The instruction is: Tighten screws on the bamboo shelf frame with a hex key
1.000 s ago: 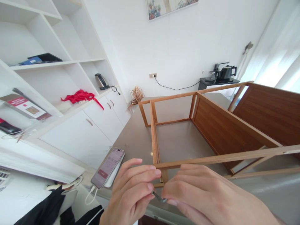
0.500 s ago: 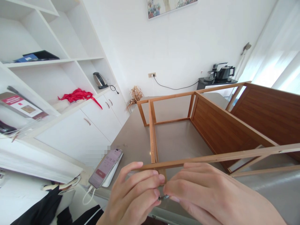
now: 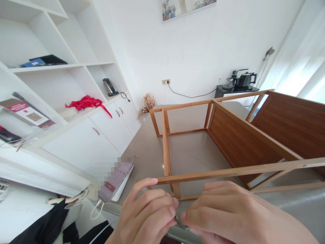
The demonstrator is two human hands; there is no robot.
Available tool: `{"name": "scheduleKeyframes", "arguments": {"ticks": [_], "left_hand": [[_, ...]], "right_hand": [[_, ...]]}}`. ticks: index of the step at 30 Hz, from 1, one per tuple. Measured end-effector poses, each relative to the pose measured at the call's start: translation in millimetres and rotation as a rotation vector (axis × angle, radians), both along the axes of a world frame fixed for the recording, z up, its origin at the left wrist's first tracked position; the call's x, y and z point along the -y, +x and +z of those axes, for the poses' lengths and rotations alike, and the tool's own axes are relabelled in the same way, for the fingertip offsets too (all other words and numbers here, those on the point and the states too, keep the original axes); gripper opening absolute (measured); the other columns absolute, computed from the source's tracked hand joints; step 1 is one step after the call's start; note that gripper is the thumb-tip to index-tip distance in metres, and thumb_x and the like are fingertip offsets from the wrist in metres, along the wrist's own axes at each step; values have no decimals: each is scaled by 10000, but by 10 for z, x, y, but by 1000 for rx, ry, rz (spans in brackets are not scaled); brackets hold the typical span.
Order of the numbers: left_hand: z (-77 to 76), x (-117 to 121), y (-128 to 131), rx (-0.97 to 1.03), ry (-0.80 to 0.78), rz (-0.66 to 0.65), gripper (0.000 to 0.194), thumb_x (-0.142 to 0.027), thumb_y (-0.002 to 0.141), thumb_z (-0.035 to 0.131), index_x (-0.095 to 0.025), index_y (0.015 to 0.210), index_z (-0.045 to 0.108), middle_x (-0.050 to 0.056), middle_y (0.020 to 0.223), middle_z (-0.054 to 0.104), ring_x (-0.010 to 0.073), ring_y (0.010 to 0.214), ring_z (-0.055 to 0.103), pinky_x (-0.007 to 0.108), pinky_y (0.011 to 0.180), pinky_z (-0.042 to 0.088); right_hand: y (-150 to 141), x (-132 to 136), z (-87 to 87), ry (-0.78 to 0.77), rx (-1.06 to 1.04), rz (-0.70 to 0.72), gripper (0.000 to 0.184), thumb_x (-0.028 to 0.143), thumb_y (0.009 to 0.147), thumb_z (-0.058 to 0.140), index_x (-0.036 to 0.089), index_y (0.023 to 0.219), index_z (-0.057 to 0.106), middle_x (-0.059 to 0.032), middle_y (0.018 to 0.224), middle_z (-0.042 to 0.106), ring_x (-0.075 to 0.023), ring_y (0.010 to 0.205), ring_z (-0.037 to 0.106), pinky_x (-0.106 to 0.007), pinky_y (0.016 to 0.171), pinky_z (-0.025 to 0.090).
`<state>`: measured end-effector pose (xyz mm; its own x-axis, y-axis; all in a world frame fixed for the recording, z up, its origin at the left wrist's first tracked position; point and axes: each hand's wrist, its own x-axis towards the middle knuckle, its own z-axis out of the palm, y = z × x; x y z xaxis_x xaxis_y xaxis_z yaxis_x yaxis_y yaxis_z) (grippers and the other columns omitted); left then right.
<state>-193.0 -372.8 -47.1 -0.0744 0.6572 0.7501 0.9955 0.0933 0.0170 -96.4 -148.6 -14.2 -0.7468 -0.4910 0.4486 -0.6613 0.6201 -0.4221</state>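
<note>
Between my hands, close in front of me, is a small dark, thin metal piece (image 3: 179,222); its exact kind is too small and covered to make out. My left hand (image 3: 149,211) is closed at its left end, fingers curled, while the index finger reaches the near rail of the wooden frame. My right hand (image 3: 231,211) pinches the piece's other end between thumb and fingers. Just beyond them, a wooden shelf frame (image 3: 210,174) lies on its side, with brown panels (image 3: 243,142) at the right. My fingers hide part of its near left corner.
The frame rests on a grey table (image 3: 193,149). On the left edge a phone (image 3: 115,183) with a white cable leans on a support. White shelves and cabinets (image 3: 86,135) line the left wall. A black kettle (image 3: 245,80) stands at the back right.
My right hand has moved slightly right and down, widening the gap between my hands and showing more of the metal piece. My left hand stays nearly in place, and the view has shifted slightly.
</note>
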Motion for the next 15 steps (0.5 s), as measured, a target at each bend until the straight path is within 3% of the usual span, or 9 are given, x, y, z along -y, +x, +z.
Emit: {"name": "scheduleKeyframes", "arguments": {"ticks": [7,15], "left_hand": [[-9,31,6,54,-44,-48,172,-10,948,526,-157,1031,558,19,920,786,98,883,720,379,1130,450],[49,-8,33,46,-30,-51,200,17,931,514,-150,1032,558,21,905,778,99,879,722,381,1125,456]], "right_hand": [[-13,-43,8,-22,31,79,226,250,1074,425,194,1075,644,-3,776,655,-99,701,592,-213,704,425],[28,-34,30,-21,57,31,246,238,1074,410,199,1077,653,-8,792,652,-103,724,608,-214,712,437]]}}
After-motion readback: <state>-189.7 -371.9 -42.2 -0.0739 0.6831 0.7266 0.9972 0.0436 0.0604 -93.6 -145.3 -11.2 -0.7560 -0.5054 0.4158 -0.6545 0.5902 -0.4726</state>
